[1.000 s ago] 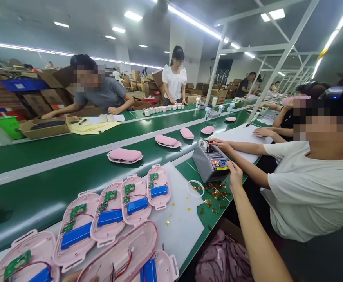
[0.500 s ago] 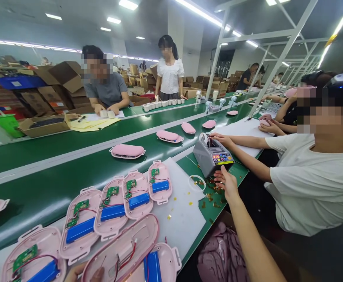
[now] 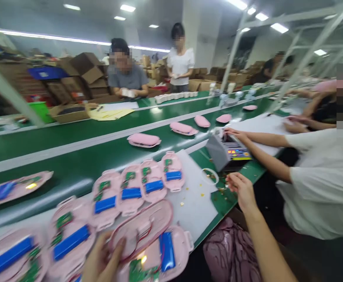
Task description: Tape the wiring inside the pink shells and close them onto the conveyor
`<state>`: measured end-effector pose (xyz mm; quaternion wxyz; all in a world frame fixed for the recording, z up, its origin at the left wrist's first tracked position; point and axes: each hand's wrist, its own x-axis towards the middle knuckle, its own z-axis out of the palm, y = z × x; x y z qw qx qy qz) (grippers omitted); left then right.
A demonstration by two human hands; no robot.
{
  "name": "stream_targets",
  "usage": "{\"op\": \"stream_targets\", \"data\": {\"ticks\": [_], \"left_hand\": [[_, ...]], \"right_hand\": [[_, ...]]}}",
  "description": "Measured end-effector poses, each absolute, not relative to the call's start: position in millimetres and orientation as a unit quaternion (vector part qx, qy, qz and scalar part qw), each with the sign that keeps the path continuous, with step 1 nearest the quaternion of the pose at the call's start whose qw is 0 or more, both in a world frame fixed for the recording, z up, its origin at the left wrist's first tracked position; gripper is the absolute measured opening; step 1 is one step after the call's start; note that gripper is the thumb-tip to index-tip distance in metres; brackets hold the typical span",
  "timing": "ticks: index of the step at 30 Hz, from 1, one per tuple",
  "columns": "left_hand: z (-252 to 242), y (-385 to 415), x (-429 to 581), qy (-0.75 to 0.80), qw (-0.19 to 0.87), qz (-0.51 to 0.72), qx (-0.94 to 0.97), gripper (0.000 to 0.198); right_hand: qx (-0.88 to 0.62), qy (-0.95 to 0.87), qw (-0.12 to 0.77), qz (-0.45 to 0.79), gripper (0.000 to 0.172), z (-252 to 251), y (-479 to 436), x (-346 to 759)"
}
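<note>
My left hand (image 3: 103, 258) grips the near end of a pink plastic shell (image 3: 146, 225) with red wires inside, thumb over its rim. This shell is tilted above another pink shell (image 3: 177, 258) bearing a blue battery (image 3: 167, 250) and a green circuit board (image 3: 142, 271), where a small light glows. My right hand (image 3: 243, 192) is closed, fingertips pinched together, just in front of a grey tape dispenser (image 3: 217, 150). Whatever is between those fingertips is too small and blurred to name. A white ring (image 3: 210, 176) lies left of this hand.
Several pink shells (image 3: 105, 196) with batteries line the white sheet (image 3: 196, 203). Closed pink cases (image 3: 144, 140) sit on the green belt (image 3: 80, 164). A co-worker's hands (image 3: 236, 135) touch the dispenser's far side. Pink parts (image 3: 230, 250) fill a box below the table edge. Two people stand across.
My right hand has drawn back from the dispenser's front and its fingers have closed. My left hand has brought the wired shell over the lit one. The view has swung left.
</note>
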<state>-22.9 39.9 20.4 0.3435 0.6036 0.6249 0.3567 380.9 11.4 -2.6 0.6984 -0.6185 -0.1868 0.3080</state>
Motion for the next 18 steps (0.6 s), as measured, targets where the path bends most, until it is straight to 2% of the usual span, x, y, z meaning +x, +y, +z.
{"op": "stream_targets", "data": {"ticks": [2,6,10,14,18], "left_hand": [[22,34,-25,0.591,0.411,0.360,0.594,0.044],[21,29,-25,0.530,0.498,0.377,0.574,0.032],[18,26,-23,0.480,0.536,0.403,0.566,0.036],[14,22,-23,0.444,0.546,0.421,0.573,0.035],[8,20,-25,0.465,0.527,0.414,0.579,0.036]], "right_hand": [[-0.628,-0.316,0.633,0.325,0.031,15,4,337],[-0.519,-0.689,0.395,0.315,0.022,62,7,240],[-0.417,-0.869,0.225,0.142,0.023,76,26,174],[-0.440,-0.887,0.139,0.023,0.017,59,41,156],[-0.450,-0.883,0.133,-0.022,0.013,49,43,150]]}}
